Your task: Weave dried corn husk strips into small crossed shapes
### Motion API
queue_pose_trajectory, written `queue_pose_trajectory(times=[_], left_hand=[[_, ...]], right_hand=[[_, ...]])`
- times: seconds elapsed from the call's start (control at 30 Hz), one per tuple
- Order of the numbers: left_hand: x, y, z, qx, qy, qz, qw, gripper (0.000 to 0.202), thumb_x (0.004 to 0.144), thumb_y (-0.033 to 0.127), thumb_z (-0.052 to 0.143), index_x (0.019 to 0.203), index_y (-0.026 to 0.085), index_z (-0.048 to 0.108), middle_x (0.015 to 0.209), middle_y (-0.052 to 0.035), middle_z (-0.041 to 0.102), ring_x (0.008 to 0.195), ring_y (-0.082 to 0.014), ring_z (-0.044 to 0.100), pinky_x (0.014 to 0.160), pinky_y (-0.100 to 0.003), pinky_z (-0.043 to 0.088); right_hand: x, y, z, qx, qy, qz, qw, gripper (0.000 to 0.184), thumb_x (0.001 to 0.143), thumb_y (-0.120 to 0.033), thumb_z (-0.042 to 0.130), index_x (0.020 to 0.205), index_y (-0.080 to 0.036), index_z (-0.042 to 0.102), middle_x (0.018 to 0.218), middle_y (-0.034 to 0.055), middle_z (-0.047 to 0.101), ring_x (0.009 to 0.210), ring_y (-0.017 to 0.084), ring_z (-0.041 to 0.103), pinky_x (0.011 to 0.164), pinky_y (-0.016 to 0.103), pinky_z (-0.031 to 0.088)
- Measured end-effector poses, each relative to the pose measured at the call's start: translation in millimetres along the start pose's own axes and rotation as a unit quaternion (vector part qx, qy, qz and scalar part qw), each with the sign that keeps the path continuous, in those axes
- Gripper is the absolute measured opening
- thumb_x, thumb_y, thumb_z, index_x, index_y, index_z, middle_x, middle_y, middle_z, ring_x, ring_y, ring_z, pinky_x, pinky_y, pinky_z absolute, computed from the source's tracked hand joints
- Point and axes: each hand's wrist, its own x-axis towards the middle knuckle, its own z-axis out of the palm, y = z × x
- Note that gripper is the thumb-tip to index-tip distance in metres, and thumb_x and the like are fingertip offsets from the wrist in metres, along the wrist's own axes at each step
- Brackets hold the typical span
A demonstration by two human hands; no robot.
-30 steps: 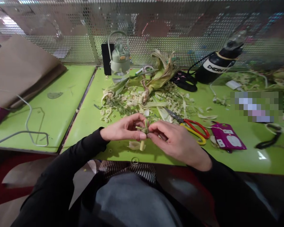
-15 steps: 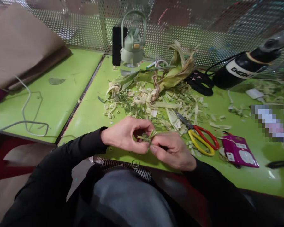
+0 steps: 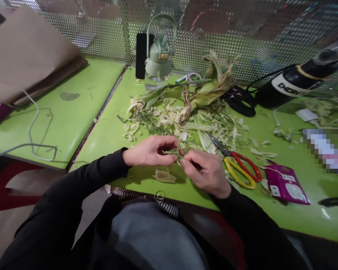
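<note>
Both hands meet over the green table's front part, around a small bundle of green plant strips (image 3: 173,152), partly hidden by the fingers. My left hand (image 3: 152,150) curls round its left side, thumb below and fingers above, closed on it. At its right end my right hand (image 3: 205,170) pinches with thumb and bent forefinger. A pale piece of husk (image 3: 165,176) lies on the table just below the left hand. Beyond the hands spreads a heap of cut husk scraps (image 3: 169,116), with dried corn husks (image 3: 207,95) on top.
Scissors with red and yellow handles (image 3: 240,170) lie right of my right hand, beside a purple packet (image 3: 287,183). Further back stand a green-lidded water bottle (image 3: 158,65), a phone (image 3: 141,56), black-handled scissors (image 3: 242,103) and a black bottle (image 3: 281,88). A brown paper bag (image 3: 30,52) lies left.
My hands have shifted slightly up the table and the bundle's strips look more spread. The pale husk piece now shows on the table below them. The camera view has moved a little.
</note>
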Motion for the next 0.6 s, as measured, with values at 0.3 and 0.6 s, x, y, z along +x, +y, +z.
queue_pose_trajectory(times=[0.3, 0.6], left_hand=[[-6, 5, -0.9, 0.145, -0.028, 0.145, 0.978, 0.008, 0.082, 0.023, 0.061, 0.085, 0.016, 0.063, 0.074, -0.0009, 0.065, 0.062, -0.0100, 0.054, 0.060, -0.022, 0.042], [-8, 9, 6.5, 0.193, -0.044, 0.155, 0.968, 0.011, 0.079, 0.017, 0.058, 0.087, 0.019, 0.066, 0.075, -0.0015, 0.067, 0.065, -0.0133, 0.058, 0.063, -0.023, 0.043]], right_hand=[[-7, -8, -3, 0.301, -0.166, 0.227, 0.911, 0.041, 0.093, -0.046, 0.057, 0.063, -0.020, 0.047, 0.057, -0.0059, 0.038, 0.049, 0.008, 0.032, 0.045, 0.023, 0.026], [-40, -9, 13, 0.402, -0.079, 0.323, 0.853, 0.048, 0.088, -0.049, 0.062, 0.056, -0.021, 0.039, 0.049, -0.0077, 0.028, 0.045, 0.008, 0.026, 0.043, 0.026, 0.022]])
